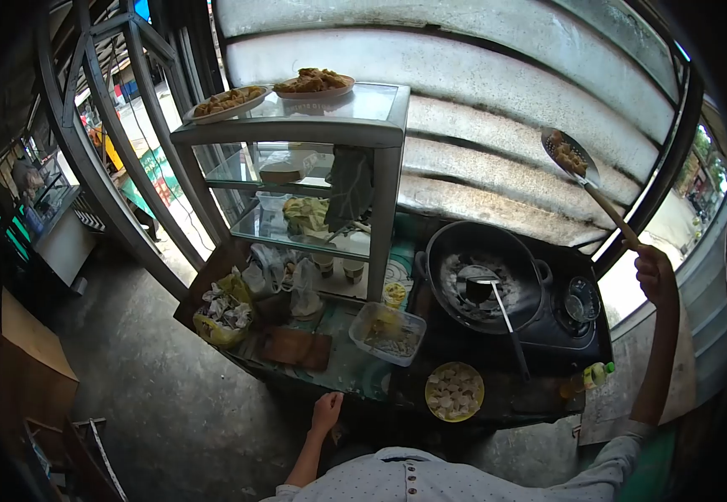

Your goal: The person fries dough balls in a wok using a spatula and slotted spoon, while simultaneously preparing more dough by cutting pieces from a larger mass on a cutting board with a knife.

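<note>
Street stall under a corrugated wall, in daylight

A pale corrugated wall (464,109) spans twelve o'clock; a glass display cabinet (296,184) stands at eleven on the desk (338,368). Bare concrete floor (163,393) fills seven o'clock, with a brown cardboard box (33,351) at nine. Daylight enters at three and ten.

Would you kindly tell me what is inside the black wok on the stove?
The wok holds bubbling oil and the head of a ladle, handle resting over the rim. Whatever lies beneath the foam is hidden.

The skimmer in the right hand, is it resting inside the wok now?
No, the right hand holds the skimmer raised high above the wok, with fried food in it.
</note>
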`<state>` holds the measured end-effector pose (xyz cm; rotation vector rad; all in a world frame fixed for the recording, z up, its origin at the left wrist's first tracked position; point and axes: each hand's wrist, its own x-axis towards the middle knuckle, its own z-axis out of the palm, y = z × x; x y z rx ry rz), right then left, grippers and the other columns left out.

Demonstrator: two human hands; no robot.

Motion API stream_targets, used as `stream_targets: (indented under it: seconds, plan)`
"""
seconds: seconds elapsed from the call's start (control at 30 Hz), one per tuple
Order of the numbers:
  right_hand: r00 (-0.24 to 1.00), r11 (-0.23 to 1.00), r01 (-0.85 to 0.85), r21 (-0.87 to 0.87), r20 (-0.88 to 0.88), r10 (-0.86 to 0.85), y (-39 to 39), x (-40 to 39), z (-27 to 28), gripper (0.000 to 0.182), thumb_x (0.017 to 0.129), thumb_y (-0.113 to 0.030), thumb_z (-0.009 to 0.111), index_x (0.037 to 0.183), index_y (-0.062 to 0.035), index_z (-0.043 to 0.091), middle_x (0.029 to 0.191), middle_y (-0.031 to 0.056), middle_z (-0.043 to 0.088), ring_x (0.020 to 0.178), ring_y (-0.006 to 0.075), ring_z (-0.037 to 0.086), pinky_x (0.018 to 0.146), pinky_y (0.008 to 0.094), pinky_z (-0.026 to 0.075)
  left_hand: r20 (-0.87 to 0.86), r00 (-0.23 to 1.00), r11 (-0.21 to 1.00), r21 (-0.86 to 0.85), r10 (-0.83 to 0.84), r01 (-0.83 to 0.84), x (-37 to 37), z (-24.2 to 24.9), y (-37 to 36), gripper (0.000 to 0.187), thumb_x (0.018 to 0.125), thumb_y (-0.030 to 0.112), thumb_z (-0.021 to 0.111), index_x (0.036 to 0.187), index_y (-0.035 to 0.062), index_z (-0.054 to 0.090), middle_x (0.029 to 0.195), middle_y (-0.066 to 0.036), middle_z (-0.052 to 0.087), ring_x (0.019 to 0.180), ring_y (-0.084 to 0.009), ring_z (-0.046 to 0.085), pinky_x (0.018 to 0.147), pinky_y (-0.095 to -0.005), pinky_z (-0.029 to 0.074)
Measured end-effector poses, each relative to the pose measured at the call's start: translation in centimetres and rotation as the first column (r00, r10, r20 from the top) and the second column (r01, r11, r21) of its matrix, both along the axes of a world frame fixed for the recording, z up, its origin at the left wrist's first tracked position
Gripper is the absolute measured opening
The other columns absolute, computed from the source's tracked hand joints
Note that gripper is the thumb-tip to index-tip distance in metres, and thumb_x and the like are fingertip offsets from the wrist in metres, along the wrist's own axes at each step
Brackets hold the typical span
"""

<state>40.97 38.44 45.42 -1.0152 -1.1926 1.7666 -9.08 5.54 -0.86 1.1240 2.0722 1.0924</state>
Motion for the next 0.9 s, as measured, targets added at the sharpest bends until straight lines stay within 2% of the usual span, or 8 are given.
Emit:
stream_targets:
  seconds: [0.2,0.4,0.47,0.53,0.6,0.63,0.87,0.9]
  plan:
    - [0.971,0.955,-0.24,0.174,0.053,0.234,-0.4,-18.8,10.9,0.043,0.093,-0.018,0.038,0.127,0.0074,0.033,0.053,-0.0074,0.027,0.036,0.0,0.024,0.026,0.0132,0.019,-0.064,0.998,1.0,-0.006,0.029,-0.03,-9.1,1.6,-4.4,0.028,0.088,0.025,0.051,0.094,0.0004,0.062,0.079,-0.017,0.058,0.074,-0.0303,0.058,0.067,-0.0365,0.046]
    - [0.781,0.736,-0.616,0.283,0.095,0.617,0.8,-38.4,14.5,0.04,0.091,-0.015,0.042,0.12,0.0127,0.04,0.054,-0.0073,0.028,0.04,-0.001,0.026,0.029,0.0126,0.021,-0.007,0.973,0.973,-0.016,0.231,-0.231,-14.7,0.1,-7.9,0.029,0.089,0.026,0.05,0.096,0.0004,0.063,0.085,-0.017,0.061,0.077,-0.029,0.06,0.071,-0.0352,0.047]
    - [0.793,0.687,-0.594,0.419,0.16,0.588,0.7,-44.2,13.2,0.036,0.09,-0.013,0.044,0.115,0.0123,0.046,0.054,-0.0069,0.028,0.04,-0.0008,0.026,0.031,0.0133,0.022,0.056,0.954,0.956,-0.029,0.294,-0.292,-15.4,-0.5,-8.9,0.03,0.089,0.026,0.049,0.097,0.0005,0.063,0.086,-0.017,0.061,0.078,-0.0287,0.06,0.072,-0.035,0.047]
    - [0.82,0.755,-0.569,0.327,0.153,0.552,-0.5,-49.2,12.1,0.025,0.087,-0.013,0.047,0.099,0.0079,0.053,0.053,-0.0061,0.03,0.04,0.0006,0.028,0.031,0.0152,0.021,0.023,0.942,0.941,-0.058,0.336,-0.334,-15.6,-0.7,-9.5,0.03,0.089,0.026,0.049,0.097,0.001,0.063,0.087,-0.017,0.062,0.079,-0.0287,0.061,0.071,-0.0354,0.047]
    - [0.829,0.749,-0.56,0.355,0.234,0.509,-0.8,-52.8,10.5,0.016,0.088,-0.016,0.05,0.074,-0.0073,0.052,0.052,-0.007,0.028,0.039,0.0004,0.024,0.031,0.0152,0.018,0.044,0.937,0.937,-0.051,0.347,-0.345,-15.3,-1.1,-10.0,0.029,0.089,0.026,0.05,0.097,0.001,0.063,0.086,-0.017,0.062,0.078,-0.0287,0.061,0.071,-0.0354,0.047]
    - [0.858,0.788,-0.509,0.347,0.281,0.43,-1.8,-54.2,10.1,0.031,0.087,-0.016,0.051,0.06,-0.016,0.035,0.05,-0.0073,0.028,0.038,0.0015,0.023,0.031,0.0167,0.017,0.066,0.935,0.937,-0.045,0.349,-0.347,-15.1,-1.2,-10.2,0.029,0.088,0.025,0.05,0.096,0.0011,0.064,0.085,-0.018,0.062,0.077,-0.0288,0.061,0.07,-0.0353,0.048]
    - [0.867,0.732,-0.439,0.52,0.458,0.195,-1.6,-57.0,8.9,0.015,0.086,-0.016,0.047,0.072,-0.0111,0.044,0.05,-0.0054,0.034,0.037,0.0037,0.026,0.032,0.0226,0.02,0.047,0.961,0.961,-0.055,0.272,-0.27,-14.2,0.0,-10.3,0.028,0.088,0.025,0.051,0.094,0.0014,0.064,0.083,-0.017,0.062,0.075,-0.0284,0.061,0.069,-0.0342,0.048]
    - [0.868,0.678,-0.379,0.629,0.496,0.025,-2.0,-57.2,8.5,0.009,0.087,-0.016,0.047,0.082,-0.0084,0.048,0.051,-0.0049,0.035,0.037,0.0041,0.027,0.033,0.0226,0.02,0.047,0.963,0.963,-0.056,0.265,-0.262,-14.3,0.0,-10.1,0.028,0.088,0.025,0.051,0.094,0.0014,0.064,0.083,-0.017,0.062,0.075,-0.0284,0.061,0.069,-0.0342,0.048]
